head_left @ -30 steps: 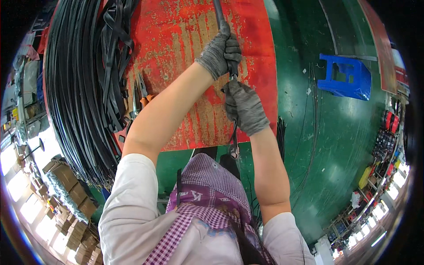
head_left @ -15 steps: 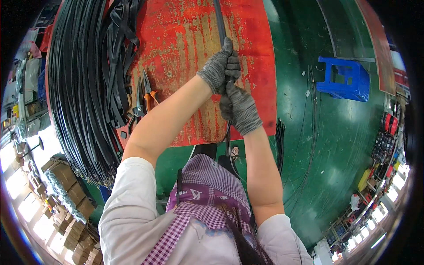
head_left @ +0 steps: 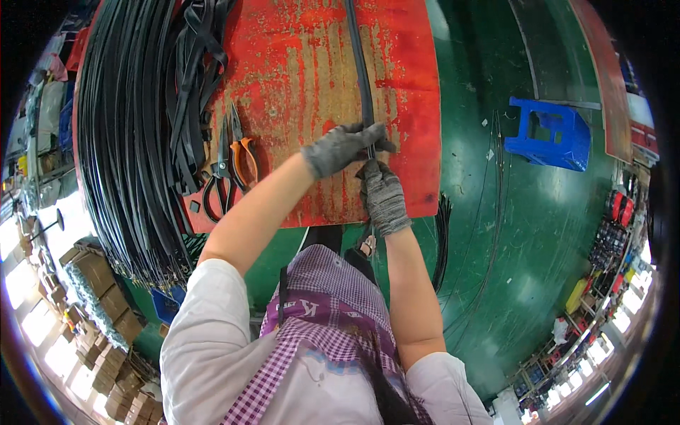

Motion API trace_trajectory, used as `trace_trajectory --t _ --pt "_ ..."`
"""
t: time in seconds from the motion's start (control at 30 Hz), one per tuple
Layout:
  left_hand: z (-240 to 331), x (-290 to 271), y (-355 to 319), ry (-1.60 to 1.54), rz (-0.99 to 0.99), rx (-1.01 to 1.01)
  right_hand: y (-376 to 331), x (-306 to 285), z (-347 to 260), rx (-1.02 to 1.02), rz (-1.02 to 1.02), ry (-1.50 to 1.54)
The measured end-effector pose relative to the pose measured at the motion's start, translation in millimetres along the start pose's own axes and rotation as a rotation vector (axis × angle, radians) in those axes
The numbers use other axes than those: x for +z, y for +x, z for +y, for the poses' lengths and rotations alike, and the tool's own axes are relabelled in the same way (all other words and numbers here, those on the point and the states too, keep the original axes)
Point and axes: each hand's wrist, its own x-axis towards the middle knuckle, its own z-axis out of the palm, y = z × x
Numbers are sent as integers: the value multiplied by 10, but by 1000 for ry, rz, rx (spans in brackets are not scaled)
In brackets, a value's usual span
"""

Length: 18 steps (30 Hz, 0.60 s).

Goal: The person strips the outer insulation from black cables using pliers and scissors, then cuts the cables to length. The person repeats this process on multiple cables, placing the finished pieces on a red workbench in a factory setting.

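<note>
A long black tube-like strip (head_left: 361, 78) runs down the worn red tabletop toward me. My left hand (head_left: 343, 149), in a grey knit glove, closes around it near the table's front, with the fingers lying across it. Just below, my right hand (head_left: 384, 197), gloved alike, is closed at the strip's near end, its fingers partly hidden. Whether the strip is hollow or a bundle of cables I cannot tell. To the left of my hands lie orange-handled pliers (head_left: 245, 152) and black-handled scissors (head_left: 222, 170), both pointing away from me.
A thick bundle of black cables (head_left: 127, 142) covers the table's left side, beside tangled flat black strips (head_left: 190, 92). More thin black cables (head_left: 443, 241) hang by the right front corner. A blue plastic stool (head_left: 551, 134) lies on the green floor (head_left: 524, 234).
Both hands have come nearer to me along the strip, and more of it shows beyond them. My left hand has turned from an upright fist to lie crosswise.
</note>
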Motion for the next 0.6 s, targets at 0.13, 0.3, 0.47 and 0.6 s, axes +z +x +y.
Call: trace_trajectory --t 0.13,0.3,0.47,0.6 --pt "499 -543 363 -1649 188 -647 -174 59 -137 -156 106 -254" --pt "852 -170 342 -1365 441 -867 17 -156 -143 79 -122 433" --pt "322 293 -2 -748 335 -370 45 -221 -226 208 -35 653" --pt "237 86 -60 -1149 74 -352 62 -60 26 -349 183 -475"
